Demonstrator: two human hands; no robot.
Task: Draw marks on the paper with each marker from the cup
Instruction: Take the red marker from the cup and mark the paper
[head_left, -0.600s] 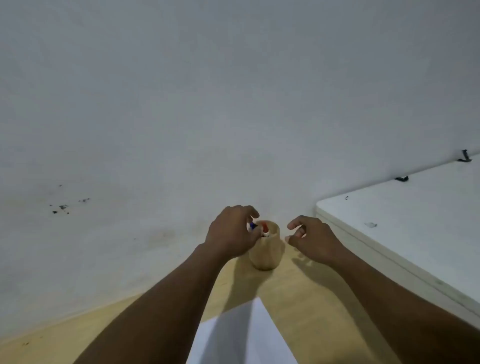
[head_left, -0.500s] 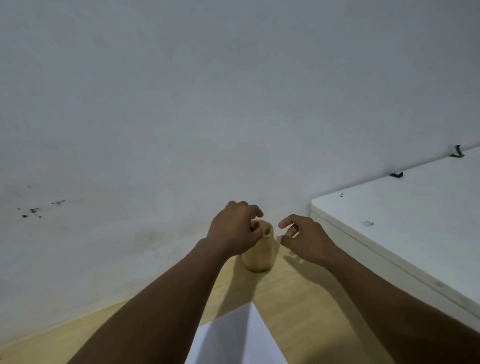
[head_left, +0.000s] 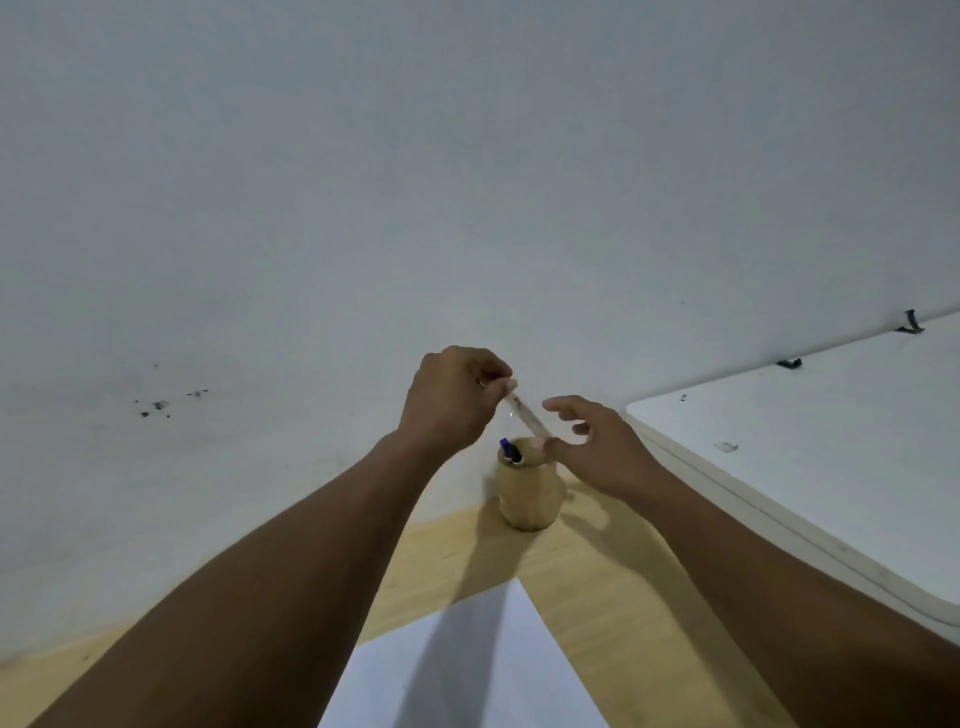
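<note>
Change: your left hand (head_left: 452, 400), at the cup (head_left: 527, 488) before, now pinches a marker (head_left: 524, 415) lifted clear | right hand (head_left: 597, 447) spread, thumb seemingly at its lower end | blue marker (head_left: 510, 450) remains inside | paper (head_left: 467, 670) near you, unmarked | next: uncap.

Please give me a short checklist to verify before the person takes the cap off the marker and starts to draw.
1. Marker is out of the cup and gripped by the left hand: ok.
2. Right hand holds the marker's lower end: cannot tell; its fingers are open close to it.
3. Cap is off: cannot tell.
4. Cup stands upright on the table: ok.
5. Paper lies near the person with bare space: ok.
6. Blue marker waits in the cup: ok.
</note>
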